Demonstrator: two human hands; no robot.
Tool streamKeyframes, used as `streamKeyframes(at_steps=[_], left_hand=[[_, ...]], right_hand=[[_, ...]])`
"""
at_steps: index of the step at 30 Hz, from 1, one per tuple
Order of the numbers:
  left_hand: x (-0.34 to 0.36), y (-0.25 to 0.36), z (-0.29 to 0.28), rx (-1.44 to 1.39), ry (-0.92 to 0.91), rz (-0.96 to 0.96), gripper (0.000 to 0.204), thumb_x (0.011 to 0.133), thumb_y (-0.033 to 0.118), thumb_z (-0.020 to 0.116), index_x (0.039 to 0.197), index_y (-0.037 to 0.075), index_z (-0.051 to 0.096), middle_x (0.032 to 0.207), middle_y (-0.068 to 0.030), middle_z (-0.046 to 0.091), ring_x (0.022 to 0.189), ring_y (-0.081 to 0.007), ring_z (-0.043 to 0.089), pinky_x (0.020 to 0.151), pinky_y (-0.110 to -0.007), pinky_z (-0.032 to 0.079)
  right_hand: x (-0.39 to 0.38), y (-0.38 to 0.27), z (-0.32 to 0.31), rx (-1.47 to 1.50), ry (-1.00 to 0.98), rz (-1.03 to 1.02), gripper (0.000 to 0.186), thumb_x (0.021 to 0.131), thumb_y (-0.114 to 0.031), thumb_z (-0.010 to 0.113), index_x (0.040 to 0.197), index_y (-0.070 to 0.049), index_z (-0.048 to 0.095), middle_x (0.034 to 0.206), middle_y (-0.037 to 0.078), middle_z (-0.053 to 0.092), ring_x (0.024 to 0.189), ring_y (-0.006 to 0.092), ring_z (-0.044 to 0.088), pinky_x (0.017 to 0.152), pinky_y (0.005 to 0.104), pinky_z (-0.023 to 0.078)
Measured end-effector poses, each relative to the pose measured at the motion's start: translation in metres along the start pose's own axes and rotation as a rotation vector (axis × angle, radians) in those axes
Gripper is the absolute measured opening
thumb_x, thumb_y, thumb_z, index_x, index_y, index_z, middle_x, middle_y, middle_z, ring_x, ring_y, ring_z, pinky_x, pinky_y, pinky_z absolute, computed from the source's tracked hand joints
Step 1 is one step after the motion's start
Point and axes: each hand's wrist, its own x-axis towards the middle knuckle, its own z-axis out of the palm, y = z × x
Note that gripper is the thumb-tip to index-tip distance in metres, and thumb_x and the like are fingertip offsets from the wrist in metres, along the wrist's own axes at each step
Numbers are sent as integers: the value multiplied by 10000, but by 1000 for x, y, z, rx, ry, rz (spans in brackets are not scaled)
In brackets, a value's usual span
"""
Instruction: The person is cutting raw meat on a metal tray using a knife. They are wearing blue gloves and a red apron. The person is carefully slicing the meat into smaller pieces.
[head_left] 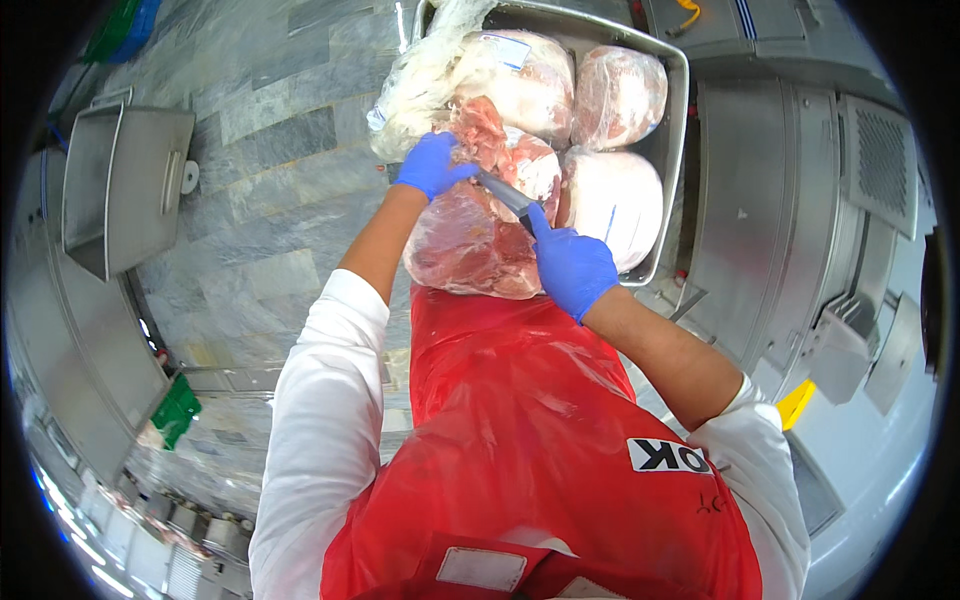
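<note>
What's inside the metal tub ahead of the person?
Three large plastic-wrapped pieces show inside the metal tub. Its floor beneath them is covered. Raw meat, touched by the left hand, hides the tub's near left part, so whatever lies beneath it cannot be seen.

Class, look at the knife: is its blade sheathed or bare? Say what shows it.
Bare: grey metal shows along the knife, reaching from the right hand toward the left hand, no cover visible.

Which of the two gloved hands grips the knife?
The right hand grips the knife by its handle; the left hand, without a knife, touches the meat.
</note>
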Motion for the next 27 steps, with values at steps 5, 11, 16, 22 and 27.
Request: streamKeyframes(at_steps=[5,11,16,22,27], left_hand=[[15,14,-1,164,-128,21,348,921,320,751,1046,-3,715,1072,-256,745,998,-440,720,904,-514,575],[47,-27,-4,137,-195,102,349,949,325,691,1101,15,741,1110,-283,740,1071,-428,725,941,-514,570],[62,-28,-16,179,-389,-5,383,950,299,703,1165,-16,731,1096,-274,753,1050,-424,735,903,-479,572],[69,-32,-25,88,-492,-125,295,983,265,682,1034,-24,709,923,-229,743,860,-358,729,795,-453,560],[86,-33,-27,39,-678,-58,246,1035,279,664,1008,34,670,787,-62,673,666,-148,629,581,-331,517]], right_hand=[[-37,-6,18,309,110,102,626,1050,-271,581,1615,-68,403,972,212,746,848,406,740,723,547,574],[-77,-10,51,604,194,263,583,1035,-317,596,1579,-142,480,1045,257,747,932,449,732,820,561,579],[-66,-13,79,935,211,276,577,1030,-355,600,1567,-163,513,1121,276,739,1010,489,708,893,567,566],[-29,-37,96,1199,321,275,523,1050,-343,548,1512,-99,565,1121,296,732,1047,491,701,934,544,563],[-1,-22,41,1137,85,244,443,1048,-309,507,1373,-48,656,1191,294,721,1101,469,696,954,516,559]])
